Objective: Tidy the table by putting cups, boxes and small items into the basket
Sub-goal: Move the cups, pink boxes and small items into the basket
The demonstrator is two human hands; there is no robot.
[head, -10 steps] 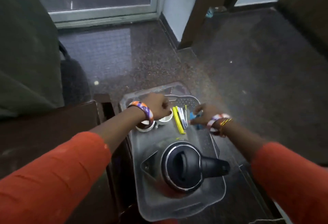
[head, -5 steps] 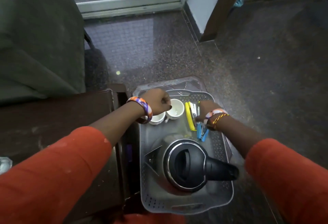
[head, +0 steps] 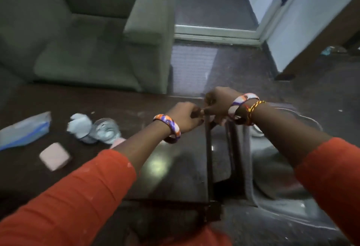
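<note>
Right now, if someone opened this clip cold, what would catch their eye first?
Two orange-sleeved arms fill the foreground, the left hand and right hand meeting fingertip to fingertip over the dark table's right edge; blur hides any grip. Left of them lies clutter: a pink box, a crumpled tissue against a clear glass, and a blue-and-white packet. The grey basket sits low at the right, beside the table.
</note>
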